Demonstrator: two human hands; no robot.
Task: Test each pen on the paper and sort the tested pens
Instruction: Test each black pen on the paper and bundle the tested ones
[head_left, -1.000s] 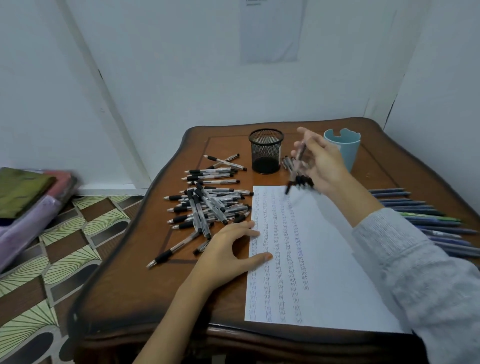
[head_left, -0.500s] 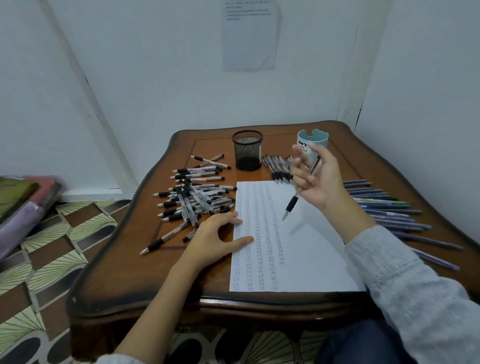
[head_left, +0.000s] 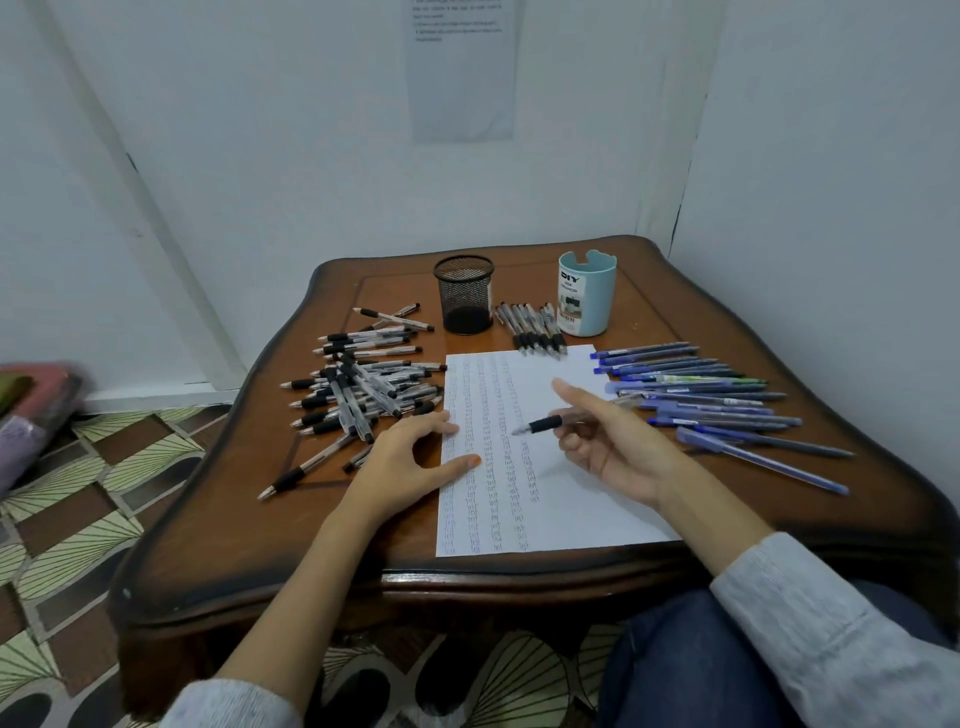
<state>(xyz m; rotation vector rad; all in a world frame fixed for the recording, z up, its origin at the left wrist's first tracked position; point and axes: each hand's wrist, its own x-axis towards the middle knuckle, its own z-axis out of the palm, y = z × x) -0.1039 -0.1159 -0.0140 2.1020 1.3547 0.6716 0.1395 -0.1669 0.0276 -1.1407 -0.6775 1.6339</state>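
Observation:
A white paper (head_left: 566, 499) with columns of small scribbles lies on the wooden table (head_left: 270, 525). My right hand (head_left: 605, 441) hovers over its middle and holds a black-grip pen (head_left: 537, 426) with the tip pointing left, just above the sheet; the index finger sticks out. My left hand (head_left: 410, 460) rests flat on the paper's left edge. A pile of black-grip pens (head_left: 363, 389) lies left of the paper. A short row of black-grip pens (head_left: 530, 327) lies above it. Blue pens (head_left: 696, 395) lie in a row to the right.
A black mesh cup (head_left: 464, 301) and a light blue holder (head_left: 587, 293) stand at the back of the table. Walls close in behind and on the right. Patterned floor and a stack of folded cloth (head_left: 31, 410) lie to the left.
My right hand has come down and toward me from the back of the table with the pen, which now lies level over the paper. The camera has tilted back. My left hand stays put.

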